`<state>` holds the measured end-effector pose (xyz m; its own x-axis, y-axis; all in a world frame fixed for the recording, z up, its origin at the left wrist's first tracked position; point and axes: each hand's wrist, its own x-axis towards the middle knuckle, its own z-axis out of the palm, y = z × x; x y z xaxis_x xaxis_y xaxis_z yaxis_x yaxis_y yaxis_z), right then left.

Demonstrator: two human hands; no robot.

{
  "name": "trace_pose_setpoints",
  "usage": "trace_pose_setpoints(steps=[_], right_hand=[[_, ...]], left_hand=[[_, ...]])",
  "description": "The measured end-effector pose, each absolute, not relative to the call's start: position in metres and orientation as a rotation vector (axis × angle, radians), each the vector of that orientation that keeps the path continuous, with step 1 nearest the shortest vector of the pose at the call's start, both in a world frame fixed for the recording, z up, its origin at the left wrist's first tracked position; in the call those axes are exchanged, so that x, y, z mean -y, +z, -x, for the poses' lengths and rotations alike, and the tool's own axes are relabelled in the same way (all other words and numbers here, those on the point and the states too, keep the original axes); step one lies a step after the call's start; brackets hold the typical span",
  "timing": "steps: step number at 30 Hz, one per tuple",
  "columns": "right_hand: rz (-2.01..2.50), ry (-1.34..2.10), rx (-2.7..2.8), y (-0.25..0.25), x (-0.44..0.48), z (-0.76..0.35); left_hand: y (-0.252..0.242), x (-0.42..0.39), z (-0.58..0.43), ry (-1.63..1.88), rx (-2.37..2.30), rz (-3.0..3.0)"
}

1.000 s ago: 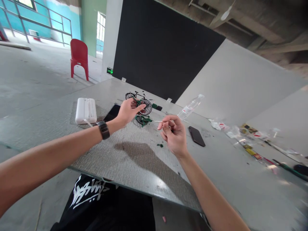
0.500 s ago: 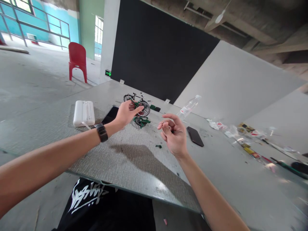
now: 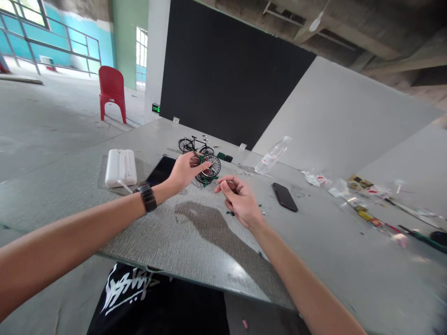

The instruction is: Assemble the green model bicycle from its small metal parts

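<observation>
My left hand (image 3: 184, 173) is closed on a miniature bicycle wheel (image 3: 211, 166) with black spokes and a thin green frame piece joined to it, held just above the table. Close by on the right, my right hand (image 3: 240, 199) makes a pinch, thumb against fingers; whatever is between the fingertips is too small to make out. Under the held wheel lies another green bicycle part (image 3: 206, 180), partly covered. A black model bicycle (image 3: 195, 144) stands behind my left hand. Small dark green pieces (image 3: 230, 213) lie beneath my right hand.
A white box-shaped device (image 3: 120, 168) with a cable and a dark phone-like slab (image 3: 160, 171) lie left. On the right are a clear bottle (image 3: 273, 156), a black phone (image 3: 285, 197) and scattered packaging (image 3: 366, 218). The table's front edge (image 3: 195, 282) is near my lap.
My right hand has moved left and closer to the wheel, its fingers drawn closer together. My left hand, with the wheel, is slightly lower and further right.
</observation>
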<state>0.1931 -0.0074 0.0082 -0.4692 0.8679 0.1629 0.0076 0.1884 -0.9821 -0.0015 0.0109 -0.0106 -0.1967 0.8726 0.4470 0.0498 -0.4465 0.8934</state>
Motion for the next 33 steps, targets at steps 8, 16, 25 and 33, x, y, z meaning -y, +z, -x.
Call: trace_pose_setpoints(steps=[8, 16, 25, 33], right_hand=[[0.891, 1.400, 1.671, 0.007, 0.007, -0.193], [0.907, 1.280, 1.717, 0.004, 0.005, -0.195], [0.859, 0.915, 1.816, 0.001, 0.003, -0.195], [0.880, 0.722, 1.844, -0.003, 0.005, -0.197]], left_hand=[[-0.005, -0.004, -0.002, 1.707, -1.157, -1.466], [-0.009, -0.005, -0.001, 1.746, -1.136, -1.560], [-0.016, -0.003, -0.006, 1.694, -1.139, -1.661], [-0.014, 0.008, -0.015, 1.687, -1.015, -1.694]])
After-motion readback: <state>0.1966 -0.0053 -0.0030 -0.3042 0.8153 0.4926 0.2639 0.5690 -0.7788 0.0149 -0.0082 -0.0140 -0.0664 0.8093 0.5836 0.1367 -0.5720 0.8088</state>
